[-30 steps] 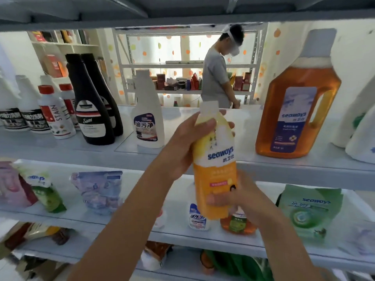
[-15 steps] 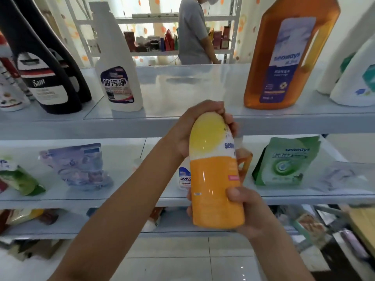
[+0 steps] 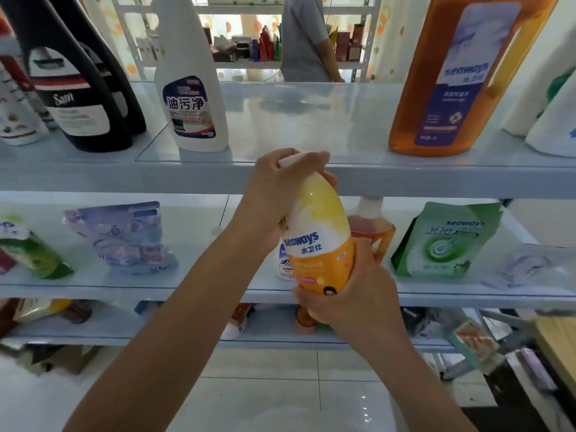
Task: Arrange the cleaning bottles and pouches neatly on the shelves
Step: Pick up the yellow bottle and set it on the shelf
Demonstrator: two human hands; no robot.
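1. step in hand: placing one yellow seaways bottle (image 3: pixel 318 238), held in front of the shelves; my left hand (image 3: pixel 274 194) curls round its neck, my right hand (image 3: pixel 352 294) grips its base.
2. next, i judge: lift it upright onto the upper shelf (image 3: pixel 311 126) just above my hands, between one white bottle (image 3: pixel 190 88) and one orange jug (image 3: pixel 452 88).
3. two black bottles (image 3: pixel 71 88) up left; one green pouch (image 3: pixel 442 241) right, one blue pouch (image 3: pixel 124 238) left.

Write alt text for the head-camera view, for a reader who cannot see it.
The left hand grips the neck and the right hand the base of a yellow-and-orange bottle, held before shelves. Bottles stand on the upper shelf; pouches sit below.
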